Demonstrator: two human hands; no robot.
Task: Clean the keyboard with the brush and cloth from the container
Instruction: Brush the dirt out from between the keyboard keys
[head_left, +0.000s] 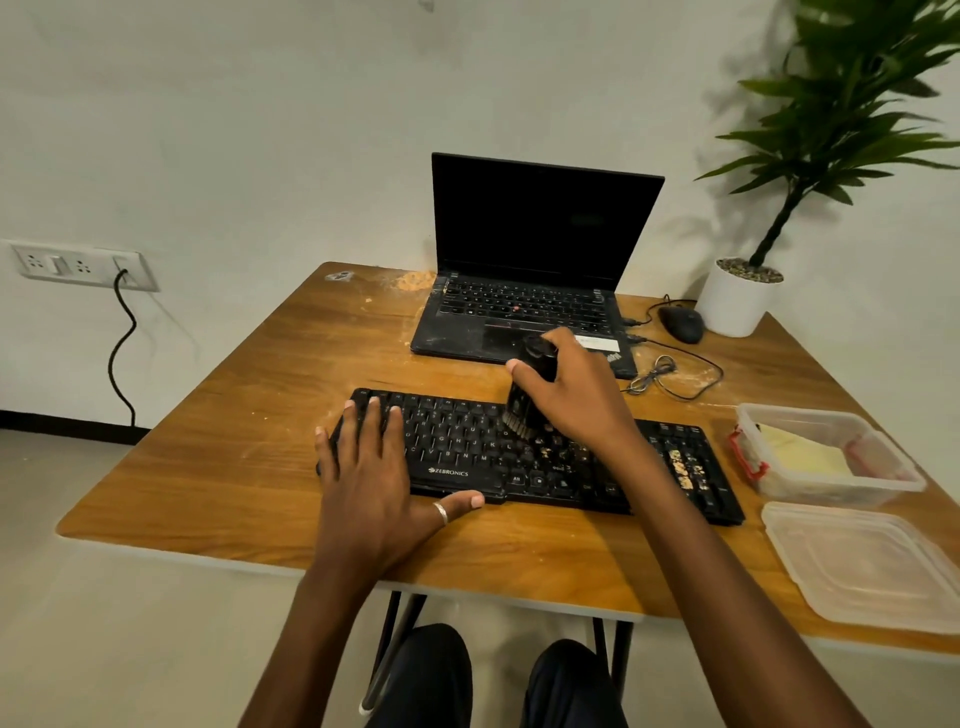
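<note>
A black keyboard (467, 447) lies across the middle of the wooden table, with pale crumbs on its right half. My right hand (571, 395) is shut on a black brush (524, 400), held upright with its bristles touching the keys near the keyboard's middle. My left hand (374, 478) lies flat with fingers spread on the keyboard's left end, thumb along the front edge. A clear plastic container (831, 483) stands to the right of the keyboard with a yellow cloth (800, 452) inside it.
The container's lid (872, 566) lies at the table's front right corner. An open black laptop (524, 291) stands behind the keyboard. A mouse (680, 322), its coiled cable (654, 374) and a potted plant (737, 301) fill the back right. Crumbs are scattered on the table (208, 467).
</note>
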